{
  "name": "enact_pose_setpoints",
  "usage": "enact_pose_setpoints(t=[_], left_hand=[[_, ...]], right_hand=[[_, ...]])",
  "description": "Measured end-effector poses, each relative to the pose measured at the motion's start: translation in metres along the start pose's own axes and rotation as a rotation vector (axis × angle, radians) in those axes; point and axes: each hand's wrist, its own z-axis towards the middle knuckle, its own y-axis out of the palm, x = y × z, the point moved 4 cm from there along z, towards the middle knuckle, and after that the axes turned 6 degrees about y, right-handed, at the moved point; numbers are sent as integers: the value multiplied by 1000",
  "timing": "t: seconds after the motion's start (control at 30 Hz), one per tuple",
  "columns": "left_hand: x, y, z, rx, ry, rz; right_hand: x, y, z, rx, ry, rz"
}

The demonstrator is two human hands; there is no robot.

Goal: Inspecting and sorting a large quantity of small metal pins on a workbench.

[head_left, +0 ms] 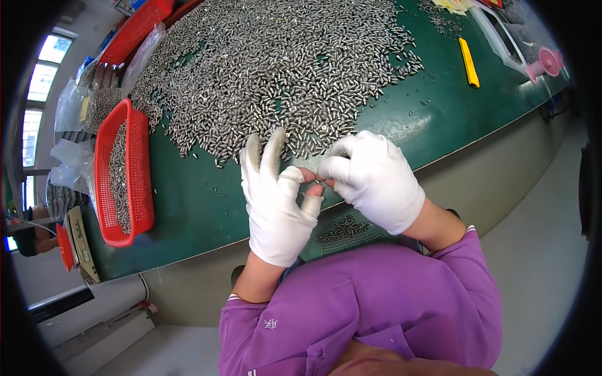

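Note:
Both hands wear white gloves with bare thumb and forefinger tips. My left hand (276, 210) is at the table's near edge, its thumb and forefinger closing on a tiny metal fitting (318, 182) while the other fingers stretch forward. Against the same fitting, my right hand (379, 182) has its fingers curled in a pinch, partly hiding it. A wide heap of small silvery metal fittings (269, 69) covers the green table (188, 219) just beyond my fingers. Below my hands, a green mesh basket (311, 250) holds a small pile of darker-looking pieces.
To the left stands a long red plastic basket (143, 194) with fittings inside, near clear plastic bags (70, 153). Another red basket (137, 32) lies at the far left. On the right are a yellow utility knife (468, 62) and a pink object (549, 62) by the table edge.

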Motion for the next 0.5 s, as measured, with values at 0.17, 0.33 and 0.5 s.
enact_pose_setpoints(t=[0.17, 0.33, 0.5], left_hand=[[-1, 1, -1, 14, 10, -12], [-3, 1, -4, 23, 8, -35], [-5, 1, -6, 41, 1, -26]], right_hand=[[3, 0, 1, -69, -16, 76], [3, 3, 1, -70, -5, 125], [0, -1, -6, 57, 95, 57]])
